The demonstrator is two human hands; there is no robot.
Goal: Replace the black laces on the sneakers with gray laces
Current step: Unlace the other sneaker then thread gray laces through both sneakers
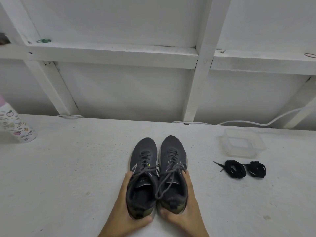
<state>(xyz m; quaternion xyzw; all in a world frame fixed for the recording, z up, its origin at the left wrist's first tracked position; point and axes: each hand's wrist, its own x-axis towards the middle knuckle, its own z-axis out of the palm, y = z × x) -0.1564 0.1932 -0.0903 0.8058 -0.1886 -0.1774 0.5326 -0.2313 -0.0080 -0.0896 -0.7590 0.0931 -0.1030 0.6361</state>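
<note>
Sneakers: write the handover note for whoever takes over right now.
Left hand grips the left sneaker at the heel; right hand grips the right sneaker the same way. Both shoes stand side by side on the table, toes away.
Done: gray laces are threaded on both; the black laces lie coiled in two bundles to the right, in front of the clear container.
Left: the lace ends look loose, possibly untied; check, then tie.
</note>
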